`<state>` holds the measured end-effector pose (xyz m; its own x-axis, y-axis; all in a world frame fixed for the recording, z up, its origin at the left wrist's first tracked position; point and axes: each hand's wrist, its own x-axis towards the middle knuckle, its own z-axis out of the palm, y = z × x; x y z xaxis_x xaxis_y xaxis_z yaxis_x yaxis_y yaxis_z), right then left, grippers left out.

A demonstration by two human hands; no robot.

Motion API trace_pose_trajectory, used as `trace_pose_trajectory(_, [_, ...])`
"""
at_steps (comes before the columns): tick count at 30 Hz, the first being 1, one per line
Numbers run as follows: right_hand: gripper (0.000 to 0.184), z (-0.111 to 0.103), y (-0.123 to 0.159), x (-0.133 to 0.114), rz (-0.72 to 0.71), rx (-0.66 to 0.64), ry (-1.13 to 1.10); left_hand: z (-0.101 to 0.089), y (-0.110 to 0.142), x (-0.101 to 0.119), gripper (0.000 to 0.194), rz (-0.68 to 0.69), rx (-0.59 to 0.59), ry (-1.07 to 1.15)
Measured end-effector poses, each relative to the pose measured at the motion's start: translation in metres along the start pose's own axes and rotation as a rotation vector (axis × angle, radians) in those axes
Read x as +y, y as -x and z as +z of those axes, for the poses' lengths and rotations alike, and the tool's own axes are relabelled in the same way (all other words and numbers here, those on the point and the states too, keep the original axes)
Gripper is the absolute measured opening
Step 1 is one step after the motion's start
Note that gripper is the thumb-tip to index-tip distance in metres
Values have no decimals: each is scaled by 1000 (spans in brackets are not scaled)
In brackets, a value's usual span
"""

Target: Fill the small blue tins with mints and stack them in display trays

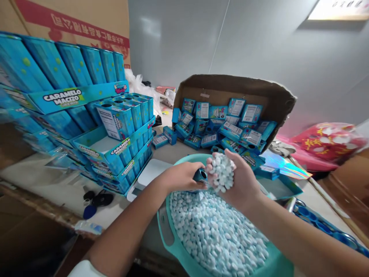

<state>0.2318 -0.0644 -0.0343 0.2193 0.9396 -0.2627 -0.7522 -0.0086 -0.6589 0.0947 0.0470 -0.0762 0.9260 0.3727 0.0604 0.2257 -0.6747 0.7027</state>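
My left hand [184, 176] is closed round a small blue candy box [201, 175], tilted so that the dark round hole in its end shows. Close beside it, my right hand [240, 179] is cupped palm up under a heap of pale blue and white candies [221, 171]. Both hands are above a turquoise basin [167, 246], which holds a mass of the same loose candies [213, 231]. The lower part of the box is partly hidden by my left fingers.
Display trays [115, 152] of blue boxes are stacked at left. Behind the basin, a tipped carton [230, 82] holds many loose boxes. A white device [152, 171] lies left of the basin, keys [89, 198] nearer the table edge. Red packaging [328, 144] is at right.
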Motion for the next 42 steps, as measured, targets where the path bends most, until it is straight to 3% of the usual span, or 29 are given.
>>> trace_pose_trajectory(5, [28, 17, -18, -11, -96, 86, -148, -3, 2, 4, 46, 54, -14, 99])
trace_pose_trajectory(10, [22, 7, -29, -2, -131, 161, -169, -2, 2, 3, 49, 111, -21, 169])
trace_pose_trajectory(27, [21, -2, -34, 6, -193, 62, -38, -3, 6, 6, 56, 63, -91, 100])
trace_pose_trajectory(42, [24, -1, -30, 13, -250, 79, 135, -5, 6, 9, 59, -7, -107, 110])
